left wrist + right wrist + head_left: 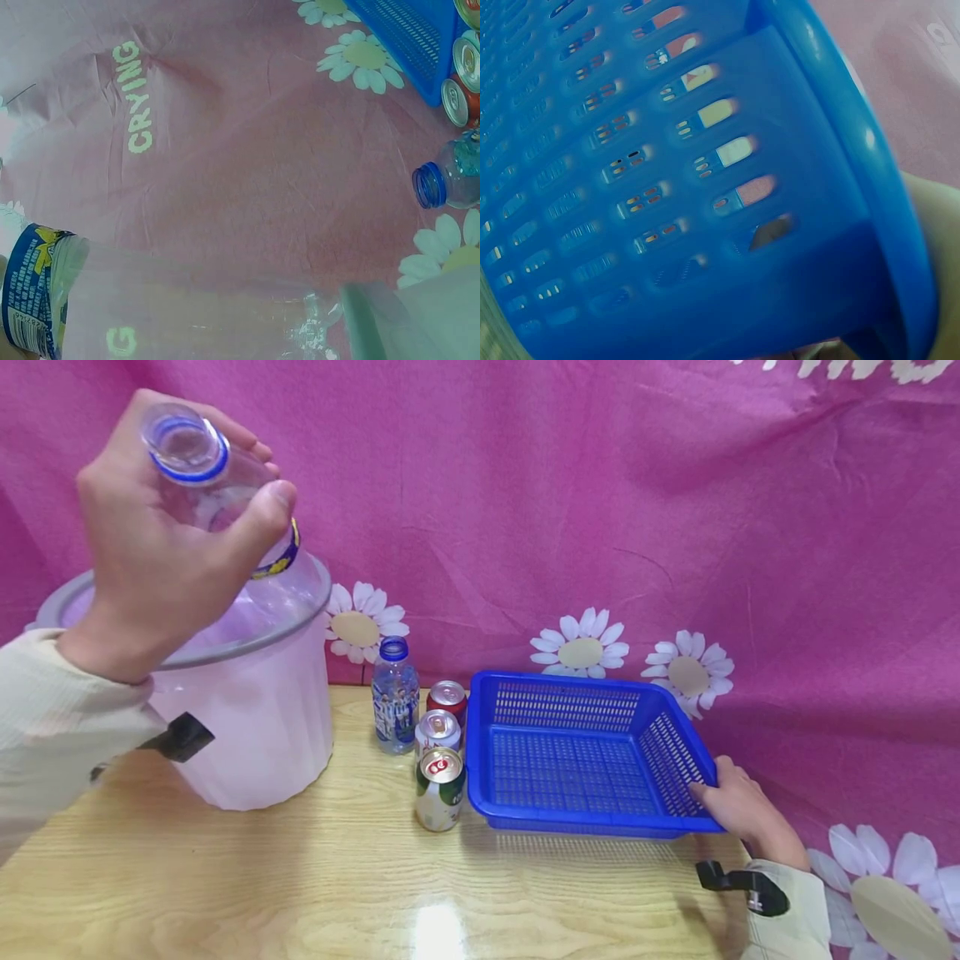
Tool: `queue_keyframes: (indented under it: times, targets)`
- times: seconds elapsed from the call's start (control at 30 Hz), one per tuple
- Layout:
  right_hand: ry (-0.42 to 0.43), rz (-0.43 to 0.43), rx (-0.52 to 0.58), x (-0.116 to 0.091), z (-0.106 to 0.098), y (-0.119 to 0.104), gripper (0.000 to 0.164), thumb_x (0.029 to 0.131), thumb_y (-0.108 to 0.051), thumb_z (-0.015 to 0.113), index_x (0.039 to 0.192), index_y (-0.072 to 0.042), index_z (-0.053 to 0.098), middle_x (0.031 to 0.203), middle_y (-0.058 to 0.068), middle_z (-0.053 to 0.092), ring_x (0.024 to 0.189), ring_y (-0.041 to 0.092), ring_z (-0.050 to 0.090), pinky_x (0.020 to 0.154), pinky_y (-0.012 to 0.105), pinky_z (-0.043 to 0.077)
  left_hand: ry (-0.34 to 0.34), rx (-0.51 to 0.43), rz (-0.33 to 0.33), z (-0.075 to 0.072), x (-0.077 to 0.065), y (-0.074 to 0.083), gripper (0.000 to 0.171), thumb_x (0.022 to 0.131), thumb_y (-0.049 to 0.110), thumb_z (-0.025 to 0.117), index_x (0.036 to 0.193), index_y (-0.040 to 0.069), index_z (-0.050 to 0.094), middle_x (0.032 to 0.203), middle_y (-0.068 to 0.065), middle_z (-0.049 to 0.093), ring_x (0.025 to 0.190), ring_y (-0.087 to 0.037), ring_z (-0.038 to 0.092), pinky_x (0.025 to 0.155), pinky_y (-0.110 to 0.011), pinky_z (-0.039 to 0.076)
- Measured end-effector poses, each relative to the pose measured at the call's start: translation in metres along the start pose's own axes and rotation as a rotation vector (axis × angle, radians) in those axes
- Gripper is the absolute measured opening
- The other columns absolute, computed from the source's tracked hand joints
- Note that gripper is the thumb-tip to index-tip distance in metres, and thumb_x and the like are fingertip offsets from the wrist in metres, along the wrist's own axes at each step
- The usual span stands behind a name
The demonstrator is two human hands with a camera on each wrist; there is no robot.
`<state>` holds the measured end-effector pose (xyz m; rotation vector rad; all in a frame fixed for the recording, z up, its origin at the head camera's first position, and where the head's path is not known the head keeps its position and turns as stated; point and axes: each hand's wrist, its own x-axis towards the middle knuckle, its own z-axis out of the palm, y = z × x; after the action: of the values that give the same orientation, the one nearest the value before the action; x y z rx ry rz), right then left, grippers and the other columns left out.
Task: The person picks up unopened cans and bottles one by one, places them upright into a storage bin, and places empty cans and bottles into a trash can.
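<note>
My left hand (168,552) grips a clear plastic bottle (187,452) above the bin, fingers and thumb wrapped round it. The bottle has no cap, and a blue ring circles its neck. Its neck is nearest the head camera and its base points towards the bin. In the left wrist view its blue and yellow label (31,289) shows at the left. On the right, my right hand (746,806) grips the near right corner of a blue plastic basket (585,822), thumb over the rim. Nothing lies in the basket. The fingers beneath the rim are hidden.
A pale bin (255,735) with a grey rim stands at the left. Between bin and basket stand an uncapped bottle (395,706), a red can (447,695), a whitish can (437,728) and a green-and-white can (439,793). A pink flowered cloth (465,527) hangs behind the wooden table (360,877).
</note>
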<state>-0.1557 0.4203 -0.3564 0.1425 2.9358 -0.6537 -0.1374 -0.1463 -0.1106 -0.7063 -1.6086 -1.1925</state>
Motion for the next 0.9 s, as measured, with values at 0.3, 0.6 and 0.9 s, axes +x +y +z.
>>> queue_keyframes:
  times: [0.3, 0.6, 0.9]
  targets:
    - [-0.012, 0.011, 0.019, -0.002, -0.001, 0.000, 0.052, 0.097, -0.030, 0.047, 0.129, 0.009, 0.035, 0.110, 0.025, 0.054, 0.096, 0.034, 0.059, 0.074, 0.034, 0.044, 0.005, 0.017, -0.040, -0.005, -0.003, -0.003, 0.027, 0.073, 0.000, 0.074, 0.099, 0.006, 0.066, 0.087, -0.001, 0.072, 0.080, -0.013, 0.071, 0.079, -0.021, 0.058]
    - [-0.023, 0.025, 0.038, -0.006, -0.002, 0.002, 0.052, 0.097, -0.029, 0.046, 0.129, 0.009, 0.035, 0.111, 0.026, 0.055, 0.098, 0.034, 0.058, 0.077, 0.038, 0.046, -0.027, 0.201, -0.018, -0.012, -0.008, -0.011, 0.027, 0.075, 0.012, 0.076, 0.101, 0.015, 0.067, 0.089, 0.020, 0.070, 0.081, -0.001, 0.068, 0.072, -0.011, 0.052]
    - [-0.003, 0.011, 0.021, -0.008, -0.004, 0.004, 0.051, 0.097, -0.030, 0.048, 0.127, 0.009, 0.037, 0.106, 0.024, 0.057, 0.095, 0.033, 0.058, 0.072, 0.030, 0.040, -0.013, 0.261, -0.078, -0.020, -0.014, -0.020, 0.029, 0.074, 0.013, 0.075, 0.098, 0.026, 0.065, 0.086, 0.032, 0.064, 0.079, 0.007, 0.064, 0.067, -0.009, 0.044]
